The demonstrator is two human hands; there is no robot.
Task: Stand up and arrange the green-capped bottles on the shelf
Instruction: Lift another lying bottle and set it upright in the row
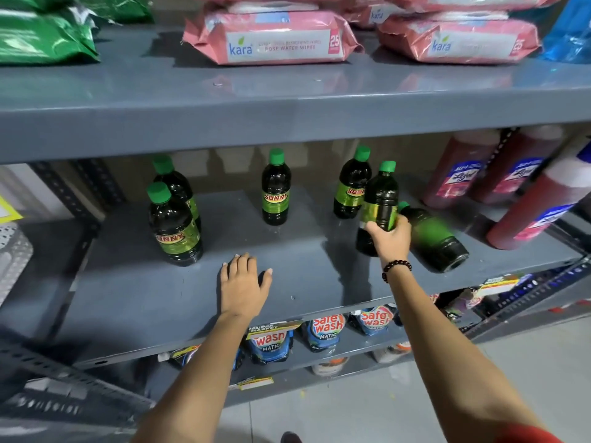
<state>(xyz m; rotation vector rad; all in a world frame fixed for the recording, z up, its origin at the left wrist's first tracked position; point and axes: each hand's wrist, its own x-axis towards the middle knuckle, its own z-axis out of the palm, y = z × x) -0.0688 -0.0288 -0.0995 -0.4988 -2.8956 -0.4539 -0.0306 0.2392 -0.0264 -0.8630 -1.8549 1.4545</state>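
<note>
On the grey middle shelf [134, 289], two green-capped bottles stand upright at the far left: the front-left bottle [174, 225] with its "SUNNY" label facing out, and the back-left bottle [174, 183] just behind it, partly hidden. The left hand [243, 287] lies flat on the bare shelf surface near the front edge, palm down, fingers spread and together touching nothing but the shelf. Behind it and a little to the right, the centre bottle [276, 188] stands upright alone, well apart from the others. Further right, another upright bottle [351, 185] stands toward the back. Just in front of it, the right hand [390, 235], with a dark beaded bracelet [396, 269] at the wrist, is wrapped around the lower body of the held bottle [380, 206], which leans slightly with its cap up; whether its base touches the shelf cannot be told. Just right of that hand, the lying bottle [435, 238] rests on its side, cap toward the back and base toward the front edge. At the far right, red bottles [537, 206] with blue-and-pink labels lean on the same shelf. On the shelf above lie pink wipe packs [275, 43]; below, blue detergent pouches [323, 330] show.
</note>
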